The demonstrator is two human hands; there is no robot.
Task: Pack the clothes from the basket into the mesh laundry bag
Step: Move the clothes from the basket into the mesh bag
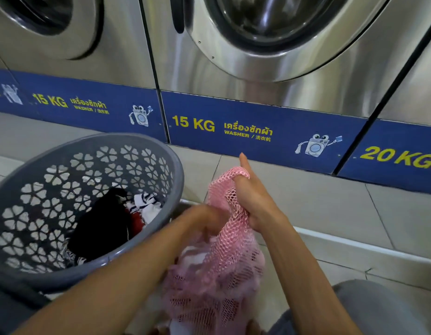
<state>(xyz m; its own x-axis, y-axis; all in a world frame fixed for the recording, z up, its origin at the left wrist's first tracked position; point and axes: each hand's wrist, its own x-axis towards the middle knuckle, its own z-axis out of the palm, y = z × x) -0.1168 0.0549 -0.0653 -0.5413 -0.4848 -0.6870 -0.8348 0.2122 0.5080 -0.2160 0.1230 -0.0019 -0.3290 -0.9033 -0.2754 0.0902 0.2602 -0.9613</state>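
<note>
Steel washers (pixel 270 56) line the tiled floor (pixel 354 213) beside your grey basket (pixel 89 151) of clothes (pixel 105 218). Your right hand (pixel 255 199) clenches the pink mesh laundry bag (pixel 224 274) upright; your blurred left hand (pixel 204 218) reaches its mouth, grip indiscernible.

Mesh laundry bag (pixel 230 257): pink open-weave netting, soft and matt, with pale cloth showing through its holes. Basket (pixel 72 278): grey moulded plastic, smooth with a dull sheen, its wall pierced by flower-shaped cut-outs, holding clothes (pixel 118 218) of matt black, red and striped white cloth. Washing machines (pixel 294 76): brushed stainless-steel fronts with glossy, mirror-like door rings above matt blue panels (pixel 270 122) printed in yellow; floor (pixel 354 209): smooth, pale tiles with a faint gloss.
</note>
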